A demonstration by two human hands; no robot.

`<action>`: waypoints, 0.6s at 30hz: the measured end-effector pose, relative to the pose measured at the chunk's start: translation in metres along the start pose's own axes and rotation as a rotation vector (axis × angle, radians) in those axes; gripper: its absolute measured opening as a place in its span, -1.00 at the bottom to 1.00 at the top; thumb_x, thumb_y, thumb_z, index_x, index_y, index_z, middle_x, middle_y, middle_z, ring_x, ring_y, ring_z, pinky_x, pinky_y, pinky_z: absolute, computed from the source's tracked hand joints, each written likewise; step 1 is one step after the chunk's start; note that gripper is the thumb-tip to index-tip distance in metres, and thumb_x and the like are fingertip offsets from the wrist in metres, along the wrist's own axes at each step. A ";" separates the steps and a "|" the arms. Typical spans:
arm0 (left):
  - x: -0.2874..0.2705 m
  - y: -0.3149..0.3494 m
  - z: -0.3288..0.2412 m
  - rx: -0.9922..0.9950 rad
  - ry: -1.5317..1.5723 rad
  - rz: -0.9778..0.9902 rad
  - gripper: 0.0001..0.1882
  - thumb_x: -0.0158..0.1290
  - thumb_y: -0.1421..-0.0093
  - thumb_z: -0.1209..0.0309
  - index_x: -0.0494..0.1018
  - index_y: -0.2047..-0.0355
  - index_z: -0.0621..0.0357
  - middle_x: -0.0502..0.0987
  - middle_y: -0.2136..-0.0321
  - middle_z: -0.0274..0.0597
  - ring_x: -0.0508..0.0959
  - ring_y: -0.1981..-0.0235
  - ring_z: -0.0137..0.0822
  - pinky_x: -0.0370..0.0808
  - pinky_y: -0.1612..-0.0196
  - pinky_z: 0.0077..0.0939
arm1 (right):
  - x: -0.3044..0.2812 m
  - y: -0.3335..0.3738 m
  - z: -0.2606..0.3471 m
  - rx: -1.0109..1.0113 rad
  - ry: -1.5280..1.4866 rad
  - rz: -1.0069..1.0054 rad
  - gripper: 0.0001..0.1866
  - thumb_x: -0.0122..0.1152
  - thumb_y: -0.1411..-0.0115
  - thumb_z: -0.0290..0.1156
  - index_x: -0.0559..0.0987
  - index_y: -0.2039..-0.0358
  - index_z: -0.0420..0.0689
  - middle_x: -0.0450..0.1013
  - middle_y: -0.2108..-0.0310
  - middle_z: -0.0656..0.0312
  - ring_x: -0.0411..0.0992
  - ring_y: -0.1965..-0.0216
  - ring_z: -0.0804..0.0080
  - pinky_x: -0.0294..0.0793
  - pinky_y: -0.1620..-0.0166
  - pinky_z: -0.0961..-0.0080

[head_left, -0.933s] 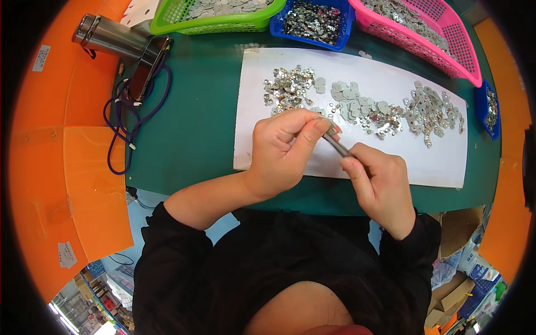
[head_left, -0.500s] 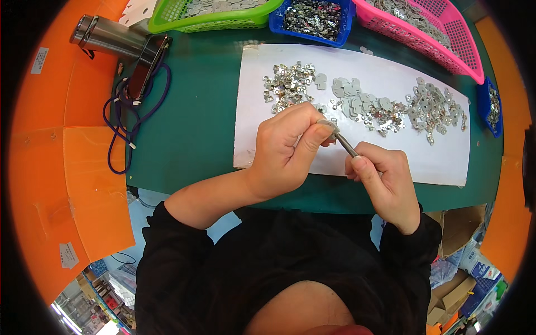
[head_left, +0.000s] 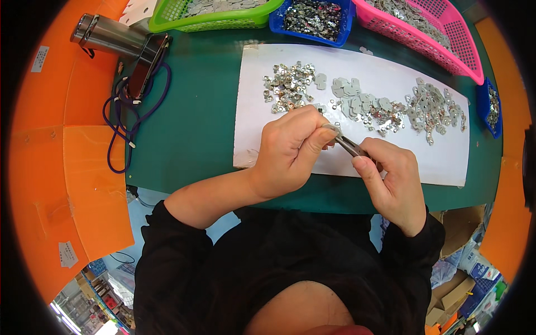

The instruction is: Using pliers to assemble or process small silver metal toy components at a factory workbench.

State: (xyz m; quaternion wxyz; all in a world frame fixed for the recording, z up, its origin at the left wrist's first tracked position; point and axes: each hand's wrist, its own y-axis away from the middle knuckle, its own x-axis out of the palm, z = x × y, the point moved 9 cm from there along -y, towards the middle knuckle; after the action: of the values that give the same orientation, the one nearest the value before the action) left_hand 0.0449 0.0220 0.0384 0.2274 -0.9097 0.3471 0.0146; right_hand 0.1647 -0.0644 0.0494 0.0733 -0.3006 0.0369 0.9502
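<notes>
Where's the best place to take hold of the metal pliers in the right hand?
Probably grip the metal pliers at the handle end, from the lower right, where the right hand wraps them. They slant up-left to a narrow tip at the left hand, so that end offers little room.

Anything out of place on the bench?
Yes, minor: a stray grey piece lies by itself on the green tabletop, just past the far edge of the white board, while the sorted-looking heaps sit on the board. Nothing else clearly stands out.
</notes>
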 end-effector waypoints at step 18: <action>0.001 0.007 0.005 -0.035 0.064 0.005 -0.74 -0.12 -0.40 0.41 0.35 0.43 0.28 0.42 0.51 -0.23 0.42 0.50 -0.47 0.37 0.37 -0.61 | 0.005 -0.001 0.002 -0.009 0.041 0.025 -0.71 0.20 -0.22 -0.33 0.42 0.54 -0.24 0.32 0.64 0.06 0.31 0.61 0.06 0.26 0.53 0.33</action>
State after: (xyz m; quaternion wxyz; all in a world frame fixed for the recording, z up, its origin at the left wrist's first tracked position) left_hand 0.0414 0.0190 0.0306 0.2001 -0.9127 0.3563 -0.0078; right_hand 0.1595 -0.0627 0.0485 0.0594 -0.3200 0.0378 0.9448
